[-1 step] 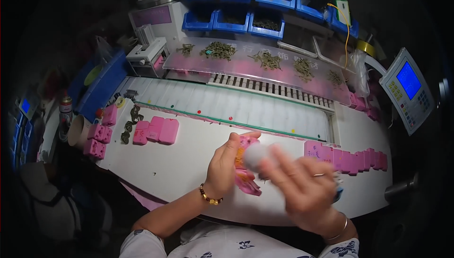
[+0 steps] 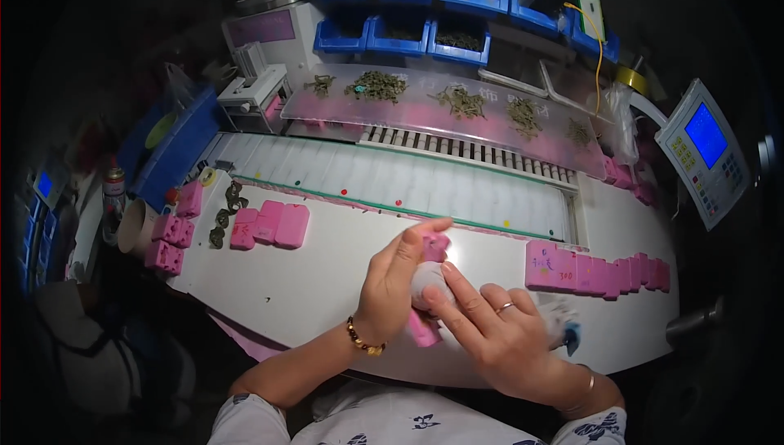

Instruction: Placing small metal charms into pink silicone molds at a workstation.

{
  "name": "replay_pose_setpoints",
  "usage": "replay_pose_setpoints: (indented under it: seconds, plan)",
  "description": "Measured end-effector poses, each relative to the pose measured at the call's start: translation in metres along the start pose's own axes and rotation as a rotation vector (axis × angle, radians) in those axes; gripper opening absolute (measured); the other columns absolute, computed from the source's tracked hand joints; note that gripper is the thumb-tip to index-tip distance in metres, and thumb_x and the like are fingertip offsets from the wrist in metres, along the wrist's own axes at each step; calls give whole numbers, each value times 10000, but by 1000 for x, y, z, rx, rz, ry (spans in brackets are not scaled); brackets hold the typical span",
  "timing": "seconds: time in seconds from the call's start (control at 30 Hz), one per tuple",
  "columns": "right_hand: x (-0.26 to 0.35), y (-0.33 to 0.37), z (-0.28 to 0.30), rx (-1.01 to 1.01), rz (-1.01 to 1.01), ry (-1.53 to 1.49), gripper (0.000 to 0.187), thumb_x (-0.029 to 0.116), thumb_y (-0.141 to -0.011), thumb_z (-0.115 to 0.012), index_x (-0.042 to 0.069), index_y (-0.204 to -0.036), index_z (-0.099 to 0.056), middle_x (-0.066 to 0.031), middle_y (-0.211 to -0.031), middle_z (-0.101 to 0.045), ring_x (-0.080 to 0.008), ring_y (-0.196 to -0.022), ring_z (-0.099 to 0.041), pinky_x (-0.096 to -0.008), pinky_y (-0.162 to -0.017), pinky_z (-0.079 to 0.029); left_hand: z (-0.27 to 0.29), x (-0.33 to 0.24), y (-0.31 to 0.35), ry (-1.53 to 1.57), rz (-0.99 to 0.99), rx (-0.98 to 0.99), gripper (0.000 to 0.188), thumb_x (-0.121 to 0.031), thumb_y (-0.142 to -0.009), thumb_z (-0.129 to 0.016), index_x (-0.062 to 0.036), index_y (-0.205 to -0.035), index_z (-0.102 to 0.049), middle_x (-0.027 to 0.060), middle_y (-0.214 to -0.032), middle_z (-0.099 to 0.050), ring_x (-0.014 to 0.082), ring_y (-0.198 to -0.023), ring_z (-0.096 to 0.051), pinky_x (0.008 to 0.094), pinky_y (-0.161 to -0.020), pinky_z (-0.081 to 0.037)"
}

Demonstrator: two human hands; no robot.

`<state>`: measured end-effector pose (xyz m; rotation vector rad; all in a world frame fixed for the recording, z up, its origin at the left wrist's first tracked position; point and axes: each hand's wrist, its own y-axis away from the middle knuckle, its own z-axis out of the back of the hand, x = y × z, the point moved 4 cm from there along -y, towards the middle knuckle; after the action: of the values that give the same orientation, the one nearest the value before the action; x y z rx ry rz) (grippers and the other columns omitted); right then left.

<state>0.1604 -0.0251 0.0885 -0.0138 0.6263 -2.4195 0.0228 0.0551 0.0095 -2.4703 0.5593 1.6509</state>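
My left hand point(image 2: 390, 282) is wrapped round a pink rubber mould point(image 2: 435, 246), which shows above and below the fingers. A round white cloth pouch point(image 2: 430, 283) is pressed against the mould's face and covers its middle. The fingers of my right hand point(image 2: 498, 327) lie over the pouch and hold it there. Loose whitish cloth with a dark blue tie point(image 2: 572, 336) sticks out beside my right hand; the hand hides how it joins the pouch.
Pink blocks point(image 2: 563, 268) form a row at right; more pink blocks point(image 2: 290, 226) stand at left near dark green pieces point(image 2: 217, 237). Behind lies a long pale strip point(image 2: 367, 185) with a green edge. A clear shelf point(image 2: 420, 94) carries green heaps. A control panel point(image 2: 704, 151) stands far right.
My right hand, blurred before, has come left and lies sharper with the pouch against the mould. The mould's coloured inner face, visible before, is now mostly covered.
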Motion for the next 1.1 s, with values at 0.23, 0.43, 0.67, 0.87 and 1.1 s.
replay_pose_setpoints:
  seconds: [0.23,0.43,0.67,0.87,1.1]
  plan:
    - [-24,0,20,50,-16,-130,495,119,-759,-639,130,-1253,-658,-40,-1245,-663,-122,-726,-530,-262,-676,-350,7,-19,11,-335,-297,-72,653,-508,-1051,-273,27,-1342,-508,87,-1007,-617,99,-880,-580,236,-778,-493]
    - [5,4,-1,46,0,-145,449,134,-794,-642,104,-1241,-657,-47,-1223,-672,-124,-708,-508,-263,-671,-357,7,-28,11,-507,-596,71,689,-544,-1026,-308,37,-1360,-467,117,-1017,-604,105,-708,-577,227,-644,-501]
    - [-33,31,-3,157,-139,-126,542,56,-732,-631,95,-1273,-630,-53,-1255,-651,-163,-747,-546,-310,-687,-365,11,-36,14,-412,-591,17,722,-585,-1001,-316,25,-1372,-425,125,-1013,-596,106,-697,-592,230,-636,-519]
    - [-28,3,41,-200,-230,-35,480,48,-701,-671,56,-1181,-689,-83,-1185,-692,-151,-709,-559,-292,-692,-356,6,-25,14,-342,-530,48,712,-573,-1009,-307,30,-1369,-424,130,-1023,-601,129,-758,-603,263,-683,-522]
    - [-8,20,-14,225,-63,-246,575,47,-709,-627,110,-1281,-622,-46,-1243,-649,-160,-739,-546,-313,-686,-361,9,-31,7,-142,-666,-86,344,-313,-1058,-409,-20,-1219,-487,60,-883,-511,164,-744,-618,250,-600,-521]
